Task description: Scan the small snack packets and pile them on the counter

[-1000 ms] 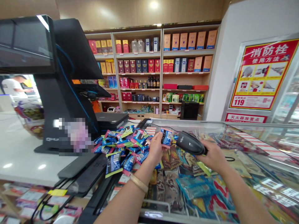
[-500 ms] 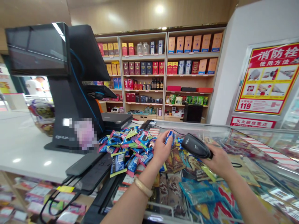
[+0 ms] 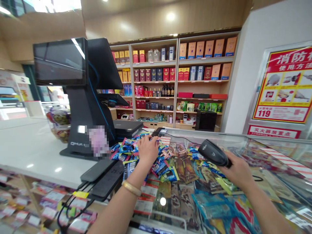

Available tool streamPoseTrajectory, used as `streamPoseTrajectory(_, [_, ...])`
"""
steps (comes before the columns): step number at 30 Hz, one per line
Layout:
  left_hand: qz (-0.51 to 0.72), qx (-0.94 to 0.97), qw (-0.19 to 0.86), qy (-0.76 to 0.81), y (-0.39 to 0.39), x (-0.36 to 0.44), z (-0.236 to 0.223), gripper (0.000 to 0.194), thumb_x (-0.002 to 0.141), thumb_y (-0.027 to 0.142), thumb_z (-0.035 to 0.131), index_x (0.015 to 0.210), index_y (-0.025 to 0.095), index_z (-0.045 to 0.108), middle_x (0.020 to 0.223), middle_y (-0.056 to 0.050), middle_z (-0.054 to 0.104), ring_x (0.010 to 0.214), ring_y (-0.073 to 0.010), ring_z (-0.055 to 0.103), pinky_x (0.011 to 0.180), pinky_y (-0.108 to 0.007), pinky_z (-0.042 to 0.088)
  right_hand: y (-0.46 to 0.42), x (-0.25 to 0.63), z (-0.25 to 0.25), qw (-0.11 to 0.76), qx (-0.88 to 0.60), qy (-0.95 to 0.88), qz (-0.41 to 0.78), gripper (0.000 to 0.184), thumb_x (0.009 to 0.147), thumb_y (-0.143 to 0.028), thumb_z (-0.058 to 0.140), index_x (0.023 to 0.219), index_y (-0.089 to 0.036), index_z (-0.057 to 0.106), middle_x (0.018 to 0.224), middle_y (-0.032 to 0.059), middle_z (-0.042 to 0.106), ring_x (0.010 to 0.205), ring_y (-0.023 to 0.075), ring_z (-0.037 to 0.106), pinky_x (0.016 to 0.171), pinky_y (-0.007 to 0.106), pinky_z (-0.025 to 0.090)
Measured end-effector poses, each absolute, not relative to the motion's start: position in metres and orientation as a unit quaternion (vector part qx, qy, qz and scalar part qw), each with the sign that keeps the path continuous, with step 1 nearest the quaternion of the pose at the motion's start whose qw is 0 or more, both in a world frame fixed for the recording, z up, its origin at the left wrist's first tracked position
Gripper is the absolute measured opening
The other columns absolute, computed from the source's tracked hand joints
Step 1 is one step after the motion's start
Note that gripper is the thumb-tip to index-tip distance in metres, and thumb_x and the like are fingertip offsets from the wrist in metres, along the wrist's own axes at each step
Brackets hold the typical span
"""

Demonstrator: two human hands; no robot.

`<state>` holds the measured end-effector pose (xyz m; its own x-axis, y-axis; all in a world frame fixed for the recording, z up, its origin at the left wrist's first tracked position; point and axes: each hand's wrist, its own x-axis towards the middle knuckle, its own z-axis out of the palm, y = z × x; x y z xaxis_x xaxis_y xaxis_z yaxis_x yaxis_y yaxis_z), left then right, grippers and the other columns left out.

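A black handheld barcode scanner (image 3: 214,152) is in my right hand (image 3: 237,167), its head pointing up and left above the glass case. My left hand (image 3: 148,149) lies over a heap of small blue, pink and green snack packets (image 3: 128,148). Its fingers are apart and touch the top of the heap; the fingertips are partly hidden, and no packet shows in its grip. Other small blue packets (image 3: 195,153) lie to the right, behind and under the scanner.
A dual-screen register (image 3: 80,110) stands left on the white counter (image 3: 24,139). Dark flat devices (image 3: 107,178) with cables lie before it. Larger snack bags (image 3: 214,208) show through the glass case. Shelves of boxes and bottles (image 3: 153,74) line the back wall.
My left hand held a blue packet near the scanner, and has since moved left onto the heap without it in sight. The scanner stays in my right hand. The view has turned left.
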<state>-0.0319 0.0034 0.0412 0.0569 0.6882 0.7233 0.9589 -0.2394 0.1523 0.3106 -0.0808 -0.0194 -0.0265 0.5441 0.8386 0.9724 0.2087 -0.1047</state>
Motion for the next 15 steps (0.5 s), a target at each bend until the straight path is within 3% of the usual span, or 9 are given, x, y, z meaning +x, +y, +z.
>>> streamPoseTrajectory(9, [-0.438,-0.712,0.205,-0.509,-0.018,0.001,0.043,0.038,0.086,0.026,0.053,0.122,0.021,0.064,0.128,-0.017,0.054,0.123,-0.0334,0.046,0.103,-0.051,0.032,-0.082,0.314,-0.016,0.405,-0.618,-0.609,-0.289,0.037,0.072,-0.041,0.056,0.100,-0.021,0.071,0.087,0.0087,0.075,0.079,0.0280,0.069,0.064,0.034,0.050])
streamPoseTrajectory(15, [-0.370,-0.856,0.084,-0.351,-0.045,0.066,0.017,0.040,0.085,0.024,0.054,0.125,0.023,0.059,0.130,-0.014,0.052,0.123,-0.0296,0.047,0.102,-0.048,0.039,-0.092,0.321,-0.004,0.422,-0.700,-0.509,-0.270,0.039,0.074,-0.048,0.058,0.099,-0.022,0.071,0.076,0.0076,0.071,0.069,0.0250,0.064,0.056,0.028,0.038])
